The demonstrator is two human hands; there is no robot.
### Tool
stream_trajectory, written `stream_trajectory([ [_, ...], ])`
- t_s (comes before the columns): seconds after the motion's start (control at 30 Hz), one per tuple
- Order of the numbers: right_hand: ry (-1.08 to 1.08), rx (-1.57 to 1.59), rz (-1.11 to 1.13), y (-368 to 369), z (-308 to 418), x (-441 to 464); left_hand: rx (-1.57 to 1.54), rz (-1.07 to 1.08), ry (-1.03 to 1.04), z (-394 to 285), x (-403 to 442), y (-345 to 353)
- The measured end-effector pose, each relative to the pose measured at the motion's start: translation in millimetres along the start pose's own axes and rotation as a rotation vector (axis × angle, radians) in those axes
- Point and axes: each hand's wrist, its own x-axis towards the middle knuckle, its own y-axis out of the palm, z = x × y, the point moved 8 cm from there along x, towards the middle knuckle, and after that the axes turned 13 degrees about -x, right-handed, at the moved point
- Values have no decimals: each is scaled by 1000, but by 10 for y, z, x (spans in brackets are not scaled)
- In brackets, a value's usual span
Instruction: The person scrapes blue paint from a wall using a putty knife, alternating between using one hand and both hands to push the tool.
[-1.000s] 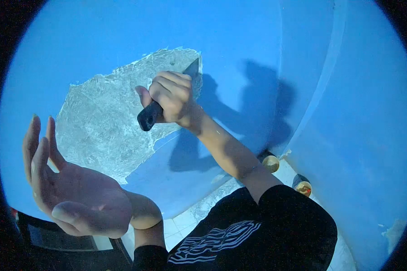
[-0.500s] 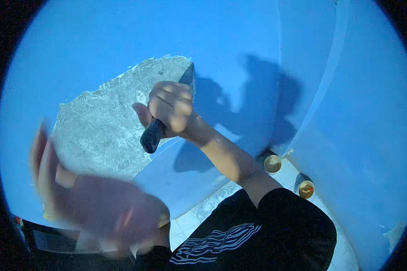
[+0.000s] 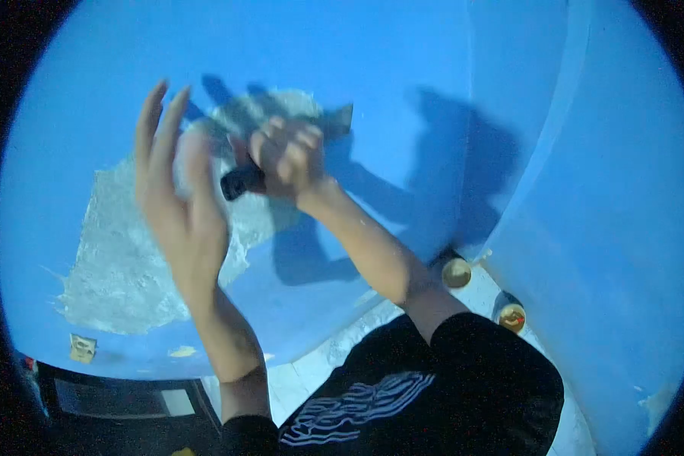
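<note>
My right hand [image 3: 290, 158] is wrapped round the black handle [image 3: 241, 182] of a scraper. Its flat blade [image 3: 337, 120] points up and right, near the edge of a rough grey patch [image 3: 129, 258] on the blue wall [image 3: 387, 45]. Motion blurs the hand and tool somewhat, and I cannot tell whether the blade touches the wall. My left hand [image 3: 181, 209] is raised in front of the patch, fingers apart and pointing up, holding nothing. It is left of the handle and hides part of the patch.
On the tiled floor, by the wall corner, stand two round containers [image 3: 457, 273]; the nearer container [image 3: 511, 318] has something reddish inside. At lower left is a black object with a glossy panel [image 3: 121, 401]. A small pale plate [image 3: 83, 347] is on the wall above it.
My left hand has swung up and right from the lower left, beside the scraper's handle. My right hand has tilted the scraper, its blade now lying further right and flatter.
</note>
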Motion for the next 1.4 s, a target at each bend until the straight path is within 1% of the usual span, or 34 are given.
stream_trajectory([
  [0.07,-69,15,-90,-121,44,-40,-215,-183,14,-57,-81,-303],
  [0.1,-97,35,51,-114,97,4,-172,-205,13,-224,-72,-389],
  [0.13,-102,33,54,-117,189,17,-180,-200,60,-248,-103,-488],
  [0.23,-81,257,-106,-243,370,63,-165,-208,107,-293,-167,-594],
  [0.4,-31,258,-143,-298,374,75,-150,-209,115,-359,-187,-574],
  [0.47,-31,219,-225,-351,361,43,-180,-205,126,-365,-184,-571],
  [0.57,-13,207,-276,-382,330,28,-230,-212,155,-375,-174,-599],
  [0.6,-11,207,-278,-417,324,33,-248,-226,168,-376,-178,-635],
  [0.67,-3,234,-70,-346,318,74,-236,-223,207,-396,-161,-727],
  [0.7,3,233,-70,-341,320,81,-227,-220,245,-452,-136,-753],
  [0.73,11,207,-119,-361,319,79,-228,-213,243,-502,-132,-729],
  [0.77,16,183,-169,-378,314,75,-243,-322,191,-529,-152,-762],
  [0.8,18,184,-170,-351,313,67,-257,-433,139,-536,-181,-828],
  [0.83,4,228,-215,-351,307,45,-268,-117,6,-563,-73,-661],
  [0.87,-11,271,-259,-356,293,16,-62,-43,12,-535,-117,-369],
  [0.9,-9,271,-259,-358,216,-10,143,32,15,-521,-31,122],
  [0.93,-9,169,-142,-296,121,-30,-57,-12,7,-388,-82,277],
  [0.97,-14,67,-26,-217,65,-64,-22,-25,14,-390,-69,215],
  [1.0,-24,64,-35,-192,30,-82,10,-46,34,-386,13,132],
  [1.07,-33,104,-201,-298,-3,-125,36,-84,182,-631,22,-240],
  [1.13,-31,82,-205,-324,1,-124,-232,-294,229,-657,-51,-508],
  [1.2,-51,125,-313,-433,75,-119,-181,-275,254,-759,-114,-493],
  [1.23,-3,254,-223,-450,113,-61,-239,-312,198,-711,-134,-457],
  [1.27,-4,252,-222,-508,175,-5,-296,-347,141,-660,-184,-452],
  [1.3,-11,320,-162,-496,230,48,-439,-294,190,-519,-286,-521],
  [1.33,-16,391,-105,-476,261,87,-437,-294,189,-491,-383,-605],
  [1.4,-13,391,-127,-450,257,103,-540,-359,28,-349,-494,-728],
])
